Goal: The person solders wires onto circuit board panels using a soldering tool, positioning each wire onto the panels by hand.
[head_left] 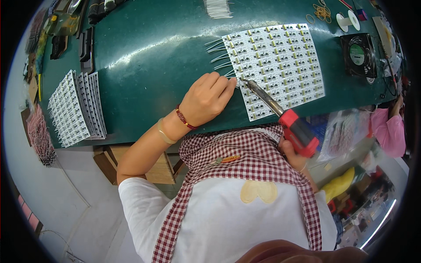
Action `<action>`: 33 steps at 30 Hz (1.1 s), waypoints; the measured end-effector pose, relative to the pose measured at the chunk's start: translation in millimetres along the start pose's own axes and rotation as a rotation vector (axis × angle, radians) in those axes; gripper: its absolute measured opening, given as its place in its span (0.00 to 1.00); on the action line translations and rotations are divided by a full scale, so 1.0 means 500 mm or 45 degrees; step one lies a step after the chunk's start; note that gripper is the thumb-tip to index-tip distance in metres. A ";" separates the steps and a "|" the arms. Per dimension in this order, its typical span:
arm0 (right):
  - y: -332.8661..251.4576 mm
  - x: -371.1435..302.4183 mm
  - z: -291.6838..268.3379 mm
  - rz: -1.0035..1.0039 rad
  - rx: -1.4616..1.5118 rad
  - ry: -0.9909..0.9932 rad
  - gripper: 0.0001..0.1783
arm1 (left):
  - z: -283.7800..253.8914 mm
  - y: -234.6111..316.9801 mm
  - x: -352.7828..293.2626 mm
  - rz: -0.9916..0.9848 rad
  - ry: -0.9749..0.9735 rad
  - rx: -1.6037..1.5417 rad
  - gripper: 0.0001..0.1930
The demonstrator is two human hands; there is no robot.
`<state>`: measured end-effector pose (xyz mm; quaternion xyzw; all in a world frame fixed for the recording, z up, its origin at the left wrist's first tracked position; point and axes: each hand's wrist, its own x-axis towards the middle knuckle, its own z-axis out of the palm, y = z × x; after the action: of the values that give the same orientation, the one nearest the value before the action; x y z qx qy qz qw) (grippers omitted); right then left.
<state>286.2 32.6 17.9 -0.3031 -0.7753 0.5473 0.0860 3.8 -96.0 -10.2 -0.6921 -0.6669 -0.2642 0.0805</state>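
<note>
The left hand [209, 99] lies knuckles-up on the green worktop [144, 48], fingers curled and pressed at the near left edge of one white panel of small circuit boards [276, 65]; whether it pinches a wire there is hard to tell. The right hand [293, 154], low against the checked apron [245, 153], grips one red-handled soldering iron [280, 114], its tip touching the panel just beside the left fingertips. Far left of the left hand lies a fanned stack of similar panels [76, 107]; beyond the right hand sits one black fan [358, 55].
</note>
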 end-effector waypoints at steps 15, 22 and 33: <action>0.025 -0.012 -0.003 -0.057 -0.077 0.024 0.10 | 0.008 0.000 0.000 -0.015 0.036 -0.041 0.13; 0.030 -0.008 0.004 -0.135 -0.157 0.005 0.11 | 0.005 -0.001 0.002 -0.004 0.032 -0.087 0.12; 0.024 -0.011 0.001 -0.116 -0.100 0.045 0.11 | 0.009 -0.002 0.004 0.003 0.060 -0.087 0.12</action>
<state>294.8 31.8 8.1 -0.2803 -0.8076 0.5066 0.1125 3.9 -91.9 -13.5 -0.6887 -0.6546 -0.3029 0.0729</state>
